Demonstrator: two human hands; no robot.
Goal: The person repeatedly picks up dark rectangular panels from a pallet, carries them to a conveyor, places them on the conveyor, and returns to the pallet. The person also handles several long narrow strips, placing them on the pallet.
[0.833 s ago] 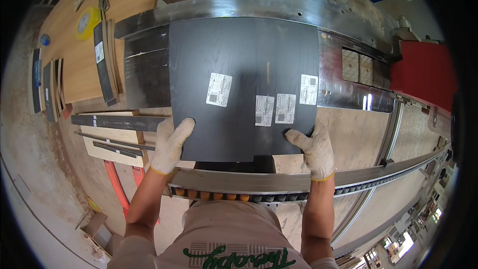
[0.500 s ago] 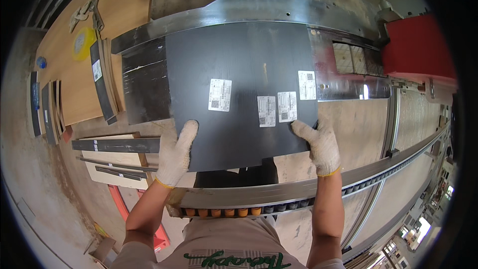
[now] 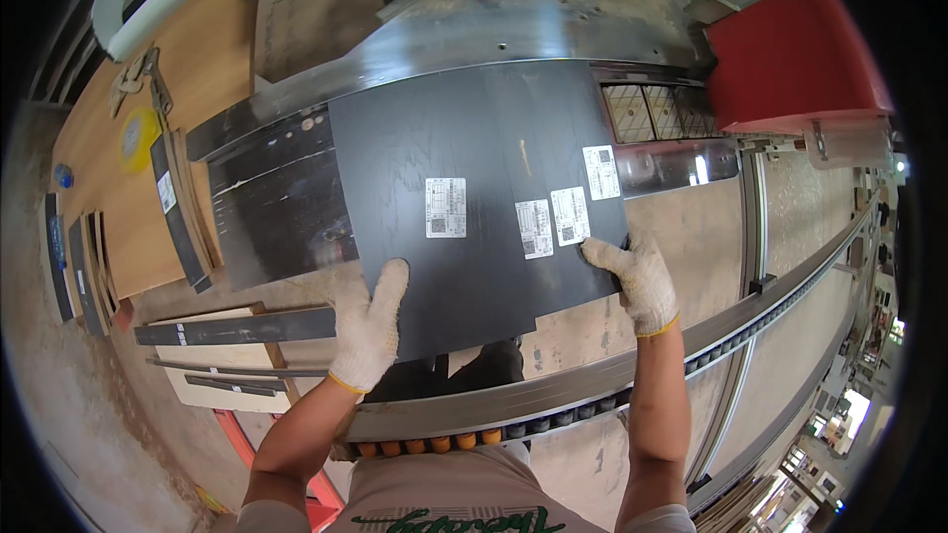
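Dark grey wood-grain panels (image 3: 469,286) lie side by side on the machine's dark bed, their far edges along a metal fence (image 3: 474,64). Their near edges are stepped and overhang the bed. White printed labels (image 3: 445,207) are stuck on top. My left hand (image 3: 370,326), in a white knitted glove, grips the near left corner, thumb on top and fingers hidden underneath. At the near right side my right hand (image 3: 637,281), gloved alike, grips the edge the same way, its thumb beside a label.
Right of the panels are a grid-covered opening (image 3: 657,114) and a red machine housing (image 3: 790,64). A roller rail (image 3: 583,385) runs between me and the machine. On the left, a wooden table (image 3: 109,192) holds strips, yellow tape (image 3: 137,138) and an adjustable wrench (image 3: 158,84).
The panels have slid right along the fence, nearer the grid opening and red housing, baring more dark bed on their left. Both hands kept their grip. The head view has shifted and tilted slightly.
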